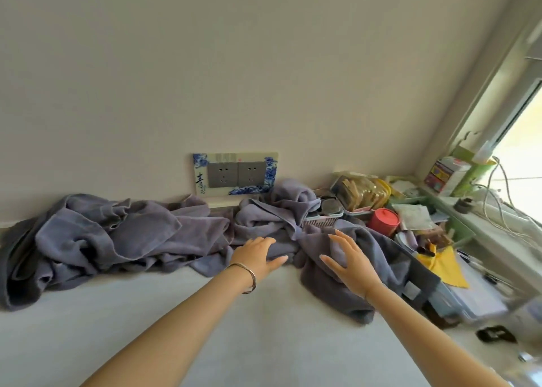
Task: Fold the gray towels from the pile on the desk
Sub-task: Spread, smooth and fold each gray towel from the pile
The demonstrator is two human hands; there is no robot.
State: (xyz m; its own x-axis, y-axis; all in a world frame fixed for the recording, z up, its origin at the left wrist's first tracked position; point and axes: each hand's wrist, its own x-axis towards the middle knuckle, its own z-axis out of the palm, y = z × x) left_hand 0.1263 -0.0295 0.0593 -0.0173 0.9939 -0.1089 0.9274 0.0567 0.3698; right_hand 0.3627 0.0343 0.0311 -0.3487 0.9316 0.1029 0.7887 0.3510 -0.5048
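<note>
The gray towels (117, 234) lie crumpled in a pile along the back of the bench (205, 313). Left hand (258, 256) and right hand (350, 265) reach over the nearest towel (331, 293), fingers (340, 235) straight, gripping nothing. The cloth is probably soft, limp and light: pinch two corners of one hem.

Towels banked along the back, both hands in at the middle.
The pile of towels (117, 234) runs along the wall at the far edge of the surface (176, 313), from the left end past centre, under the socket plate (234, 174) on the wall. The left hand (258, 254) lies on the pile's front edge; the right hand (349, 263) is just beside it, over a towel (331, 293) spilling forward. Behind that towel sits a basket (322, 219), a canister (382, 221) to its right, and the window sill (484, 234) further right.
</note>
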